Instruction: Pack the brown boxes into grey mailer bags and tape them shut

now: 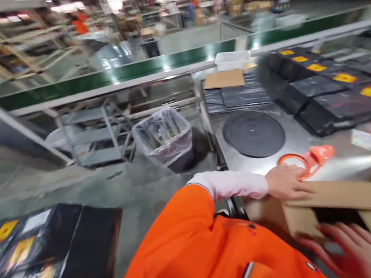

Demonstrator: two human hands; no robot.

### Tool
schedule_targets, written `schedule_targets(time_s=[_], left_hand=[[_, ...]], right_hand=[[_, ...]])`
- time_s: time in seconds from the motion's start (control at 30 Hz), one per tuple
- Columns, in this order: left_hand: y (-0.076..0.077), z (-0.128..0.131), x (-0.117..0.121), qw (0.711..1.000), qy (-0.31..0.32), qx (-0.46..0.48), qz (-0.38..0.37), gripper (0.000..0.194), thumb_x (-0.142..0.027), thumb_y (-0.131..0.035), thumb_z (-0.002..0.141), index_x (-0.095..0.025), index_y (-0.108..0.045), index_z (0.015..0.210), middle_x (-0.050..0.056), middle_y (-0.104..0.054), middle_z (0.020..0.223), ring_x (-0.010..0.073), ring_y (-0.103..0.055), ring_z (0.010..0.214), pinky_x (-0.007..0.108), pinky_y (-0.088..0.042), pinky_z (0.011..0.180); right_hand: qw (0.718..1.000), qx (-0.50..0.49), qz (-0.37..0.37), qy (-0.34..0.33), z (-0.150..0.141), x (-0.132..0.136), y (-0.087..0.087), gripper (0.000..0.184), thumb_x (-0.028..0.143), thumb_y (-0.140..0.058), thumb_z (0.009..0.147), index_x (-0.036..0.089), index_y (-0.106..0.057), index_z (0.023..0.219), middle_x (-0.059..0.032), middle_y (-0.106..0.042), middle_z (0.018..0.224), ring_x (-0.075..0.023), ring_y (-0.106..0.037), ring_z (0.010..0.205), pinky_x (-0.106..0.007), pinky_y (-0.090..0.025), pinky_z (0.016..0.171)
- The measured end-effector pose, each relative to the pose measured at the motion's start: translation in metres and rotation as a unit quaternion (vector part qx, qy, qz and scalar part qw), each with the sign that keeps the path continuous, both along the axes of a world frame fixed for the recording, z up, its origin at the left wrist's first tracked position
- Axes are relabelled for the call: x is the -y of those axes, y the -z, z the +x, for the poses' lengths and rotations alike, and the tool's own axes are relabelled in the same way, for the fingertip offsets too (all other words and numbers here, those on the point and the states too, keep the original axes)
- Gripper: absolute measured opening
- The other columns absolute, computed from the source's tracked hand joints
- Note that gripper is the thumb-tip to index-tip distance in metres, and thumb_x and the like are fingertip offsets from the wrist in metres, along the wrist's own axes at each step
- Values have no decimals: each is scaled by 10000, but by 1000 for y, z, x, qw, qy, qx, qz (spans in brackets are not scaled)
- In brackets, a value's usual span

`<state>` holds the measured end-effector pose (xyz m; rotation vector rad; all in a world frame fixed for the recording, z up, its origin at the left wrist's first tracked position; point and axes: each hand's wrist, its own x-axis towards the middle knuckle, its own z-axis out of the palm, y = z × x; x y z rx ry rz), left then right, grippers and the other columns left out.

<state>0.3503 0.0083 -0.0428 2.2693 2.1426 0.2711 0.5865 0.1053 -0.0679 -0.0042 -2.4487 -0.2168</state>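
Observation:
My left hand [286, 182] reaches out of a white sleeve and lies on the upper flap of an open cardboard box [341, 199], fingers flat along the flap's edge. My right hand [360, 247] is blurred, with its fingers spread against the near side of the same box, by its dark opening. Just beyond my left hand an orange tape dispenser [309, 160] lies on the metal table [297, 141]. Nothing is held in either hand. My orange vest fills the bottom middle.
A black round disc [253, 133] sits on the table, with black bags bearing yellow labels [338, 88] to its right. A plastic-lined bin [164, 137] stands on the floor at left. A green conveyor belt [109, 76] runs behind. More black packages [25, 256] lie at lower left.

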Motion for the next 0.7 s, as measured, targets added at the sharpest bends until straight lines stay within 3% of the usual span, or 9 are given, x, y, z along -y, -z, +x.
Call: schedule_targets(time_s=[0.07, 0.13, 0.2, 0.23, 0.37, 0.53, 0.7], left_hand=[[14, -9, 1, 996, -47, 81, 13, 365, -482, -609, 1085, -326, -860, 1299, 153, -683, 1123, 281, -629, 1044, 425, -519, 930], [26, -14, 2, 984, -95, 145, 35, 291, -409, -665, 1057, -266, -915, 1100, 124, -631, 1034, 263, -597, 990, 418, -512, 927], [36, -17, 4, 979, -95, 173, 43, 314, -314, -639, 1053, -184, -896, 928, 119, -590, 1009, 258, -577, 992, 431, -501, 959], [41, -17, 5, 980, -82, 177, 41, 350, -278, -602, 1059, -153, -871, 872, 126, -577, 1009, 264, -569, 1004, 446, -493, 979], [56, -21, 8, 972, -75, 203, 87, 366, -229, -547, 1050, -125, -813, 821, 115, -518, 943, 278, -535, 1012, 467, -464, 1016], [69, -33, -1, 967, -37, 182, 173, 380, -284, -575, 1017, -124, -783, 742, 50, -385, 794, 254, -450, 875, 413, -418, 891], [65, -37, 2, 966, 22, 135, 218, 491, -390, -504, 1043, -92, -853, 869, 48, -364, 768, 250, -400, 830, 385, -345, 814]], right_hand=[[995, -20, 75, 67, 5, 31, 3, 605, 768, -676, 925, 206, -839, 1081, -105, -789, 911, -259, -699, 769, -392, -468, 685], [987, 1, 54, 153, -16, 53, 5, 755, 745, -584, 988, 124, -780, 1371, -231, -759, 1303, -383, -701, 1140, -541, -518, 970], [984, 57, -2, 169, -41, 62, 8, 951, 812, -427, 1013, 34, -677, 1498, -293, -618, 1549, -509, -532, 1442, -772, -316, 1198], [980, 109, -32, 166, -50, 63, 9, 996, 815, -401, 1024, -3, -608, 1553, -301, -590, 1579, -515, -487, 1493, -810, -237, 1232], [958, 187, -135, 168, -60, 66, 12, 1092, 836, -432, 1019, -39, -417, 1671, -303, -417, 1714, -472, -342, 1640, -741, -162, 1336], [954, 192, -150, 176, -61, 65, 6, 1106, 816, -490, 1010, -57, -372, 1679, -322, -321, 1752, -459, -273, 1679, -730, -168, 1350], [943, 218, -159, 193, -62, 68, -1, 1088, 782, -477, 1027, -75, -342, 1684, -331, -292, 1761, -441, -236, 1698, -704, -172, 1369]])
